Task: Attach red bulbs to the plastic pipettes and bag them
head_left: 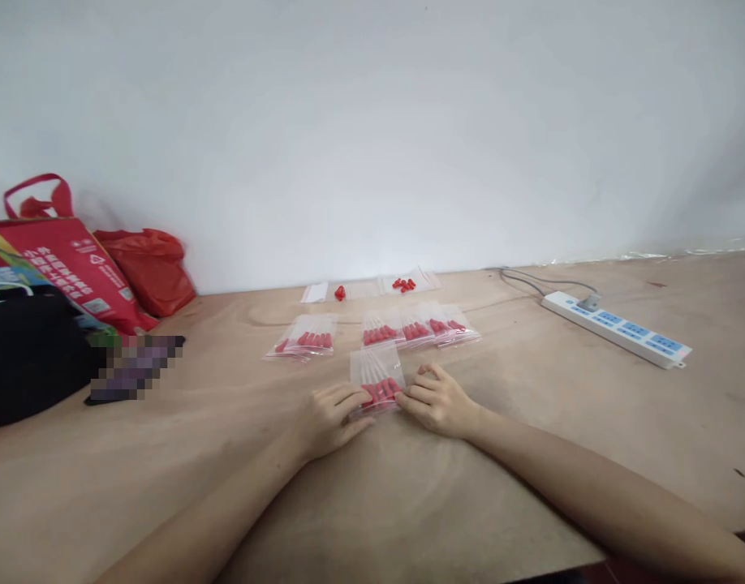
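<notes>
A clear plastic bag [376, 366] with several red-ended sticks in it lies flat in front of me, its red ends toward me. My left hand [333, 418] is at the bag's lower left corner, thumb and fingers closed on its edge. At the lower right corner, my right hand [439, 401] pinches the edge with curled fingers. Just beyond lie more filled bags: an overlapping pair [312, 332] to the left and a row [415, 324] to the right. Farther back, small red pieces [404, 285] and a red bundle [339, 293] rest on clear bags.
The wooden table [324, 519] meets a white wall. A white power strip [616, 328] with a plugged grey cable is at right. Red bags [147, 268], a black item [32, 357] and a blurred dark object [138, 369] are at left.
</notes>
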The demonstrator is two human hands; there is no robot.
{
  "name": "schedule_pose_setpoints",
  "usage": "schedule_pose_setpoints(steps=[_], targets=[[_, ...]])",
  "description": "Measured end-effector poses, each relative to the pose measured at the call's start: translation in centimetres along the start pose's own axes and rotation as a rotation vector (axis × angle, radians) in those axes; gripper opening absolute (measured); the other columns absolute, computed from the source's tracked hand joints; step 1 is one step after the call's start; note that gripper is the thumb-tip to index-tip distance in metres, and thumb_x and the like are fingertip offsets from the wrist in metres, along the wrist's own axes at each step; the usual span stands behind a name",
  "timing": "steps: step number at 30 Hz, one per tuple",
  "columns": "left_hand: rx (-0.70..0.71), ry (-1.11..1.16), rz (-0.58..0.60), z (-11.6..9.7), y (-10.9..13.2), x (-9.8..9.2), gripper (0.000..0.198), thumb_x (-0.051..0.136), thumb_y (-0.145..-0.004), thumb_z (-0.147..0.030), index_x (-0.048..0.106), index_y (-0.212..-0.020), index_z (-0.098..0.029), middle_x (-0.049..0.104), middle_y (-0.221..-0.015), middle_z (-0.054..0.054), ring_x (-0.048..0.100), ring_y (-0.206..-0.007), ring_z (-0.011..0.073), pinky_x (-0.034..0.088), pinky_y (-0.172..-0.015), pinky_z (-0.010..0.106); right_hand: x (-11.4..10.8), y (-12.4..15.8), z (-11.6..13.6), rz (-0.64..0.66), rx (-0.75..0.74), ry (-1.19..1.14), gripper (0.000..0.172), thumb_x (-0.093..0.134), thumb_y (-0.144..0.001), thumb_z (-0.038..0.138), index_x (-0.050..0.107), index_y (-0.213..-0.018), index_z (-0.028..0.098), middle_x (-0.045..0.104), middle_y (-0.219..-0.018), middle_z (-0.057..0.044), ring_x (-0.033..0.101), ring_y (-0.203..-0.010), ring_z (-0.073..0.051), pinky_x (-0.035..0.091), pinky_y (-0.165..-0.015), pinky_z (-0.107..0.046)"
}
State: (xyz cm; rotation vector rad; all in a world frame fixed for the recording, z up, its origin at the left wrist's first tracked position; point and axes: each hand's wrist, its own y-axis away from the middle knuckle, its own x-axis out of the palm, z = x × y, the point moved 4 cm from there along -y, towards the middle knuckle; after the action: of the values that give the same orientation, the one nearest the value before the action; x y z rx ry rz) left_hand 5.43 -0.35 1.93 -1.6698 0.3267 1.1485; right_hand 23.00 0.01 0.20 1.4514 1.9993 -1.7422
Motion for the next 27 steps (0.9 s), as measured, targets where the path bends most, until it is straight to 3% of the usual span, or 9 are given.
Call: schedule_pose_setpoints(steps=[3,7,13,18,22,27], targets=[[0.097,-0.151,-0.068,0.0,0.6,-0.1,0.018,0.042,-0.085,-0.013,0.058,-0.089,-0.018,0.067,-0.080,0.003,0.065,-0.071,0.0129,0.051,-0.060,0.020,0.1,-0.2,0.0,0.032,0.026,0.008,0.017,0.042,-0.085,0.011,0.059,-0.082,0.015,0.057,-0.062,0.000,0.046,-0.062,-0.012,0.033,-0.072,-0.031],[0.183,-0.250,-0.139,-0.1,1.0,-0.3,0.022,0.038,-0.086,-0.011,0.059,-0.081,-0.016,0.067,-0.079,0.004,0.065,-0.069,0.0129,0.052,-0.059,0.021,0.0,-0.1,-0.1,-0.013,0.045,0.035,0.017,0.045,-0.084,0.010,0.058,-0.077,0.016,0.054,-0.059,0.001,0.044,-0.060,-0.011,0.031,-0.073,-0.032],[0.229,-0.285,-0.094,0.1,1.0,-0.4,0.024,0.040,-0.087,-0.009,0.057,-0.071,-0.015,0.067,-0.073,0.003,0.064,-0.064,0.0124,0.050,-0.053,0.021,0.0,-0.2,-0.2,-0.031,0.016,0.046,0.021,0.044,-0.082,0.008,0.057,-0.069,0.017,0.050,-0.055,0.003,0.041,-0.058,-0.009,0.029,-0.077,-0.033],[0.231,-0.258,-0.068,0.8,0.9,-0.3,0.023,0.040,-0.086,-0.008,0.057,-0.073,-0.014,0.067,-0.073,0.003,0.063,-0.063,0.0128,0.051,-0.057,0.023,0.3,-0.4,-0.2,0.000,0.050,0.052,0.026,0.041,-0.081,0.007,0.055,-0.062,0.017,0.048,-0.053,0.003,0.040,-0.057,-0.009,0.027,-0.079,-0.034],[0.136,-0.224,-0.096,1.0,0.6,-0.3,0.018,0.042,-0.086,-0.012,0.059,-0.081,-0.015,0.067,-0.078,0.004,0.064,-0.070,0.0146,0.052,-0.063,0.025,0.5,-0.5,-0.5,0.020,0.118,0.034,0.025,0.042,-0.081,0.010,0.054,-0.061,0.017,0.049,-0.053,0.002,0.040,-0.056,-0.010,0.028,-0.079,-0.034],[0.084,-0.135,-0.132,0.1,-0.5,0.8,0.011,0.049,-0.084,-0.016,0.060,-0.087,-0.015,0.066,-0.082,0.005,0.063,-0.077,0.0157,0.052,-0.070,0.027,0.6,-1.0,-0.6,0.026,0.190,-0.008,0.026,0.042,-0.082,0.017,0.055,-0.060,0.016,0.052,-0.055,0.001,0.043,-0.056,-0.011,0.028,-0.077,-0.034]])
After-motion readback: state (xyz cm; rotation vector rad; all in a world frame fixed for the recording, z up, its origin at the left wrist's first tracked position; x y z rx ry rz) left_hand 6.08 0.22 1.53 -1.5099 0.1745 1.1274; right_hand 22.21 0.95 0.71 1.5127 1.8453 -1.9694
